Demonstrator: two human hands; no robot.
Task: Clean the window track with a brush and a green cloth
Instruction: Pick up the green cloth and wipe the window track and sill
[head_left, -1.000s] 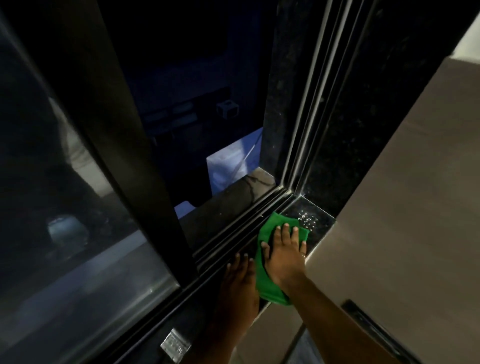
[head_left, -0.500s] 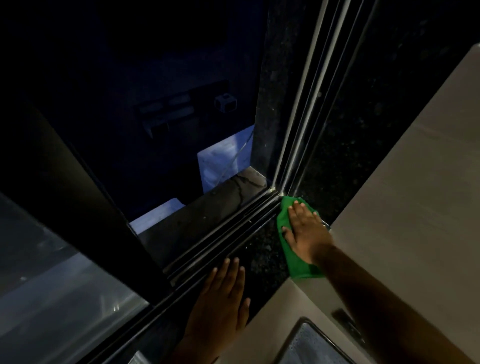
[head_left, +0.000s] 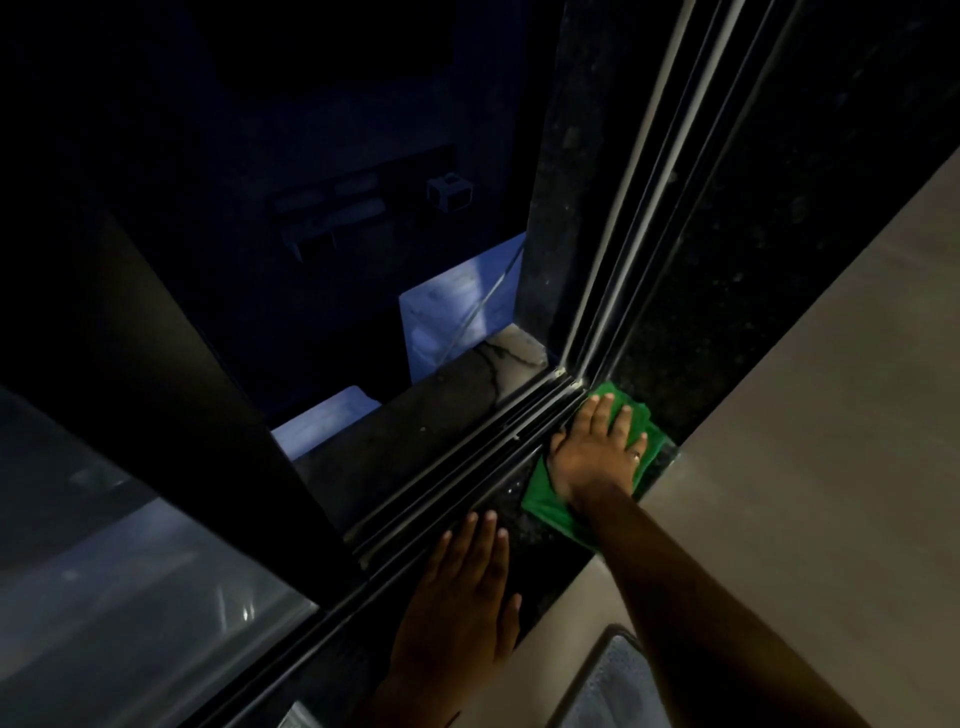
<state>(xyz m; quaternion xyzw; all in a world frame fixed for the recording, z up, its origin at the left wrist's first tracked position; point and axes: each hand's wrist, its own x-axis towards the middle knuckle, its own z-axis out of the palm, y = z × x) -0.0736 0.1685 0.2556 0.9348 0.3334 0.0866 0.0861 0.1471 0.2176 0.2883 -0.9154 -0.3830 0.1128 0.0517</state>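
The green cloth (head_left: 550, 501) lies flat on the dark speckled sill, right beside the window track (head_left: 467, 467), up in the corner where the track meets the vertical frame. My right hand (head_left: 597, 452) presses down on the cloth with fingers spread, fingertips toward the corner. My left hand (head_left: 462, 597) rests flat and empty on the sill, nearer to me, its fingertips by the track's inner rail. No brush is visible.
The sliding window pane with its dark frame (head_left: 208, 415) stands to the left over the track. A beige counter (head_left: 805, 441) runs along the right, with a sink edge (head_left: 602, 675) at the bottom. Outside is dark with a lit ledge (head_left: 457, 312).
My right hand slid the cloth away from me along the sill into the far corner by the vertical frame. My left hand stayed flat on the sill.
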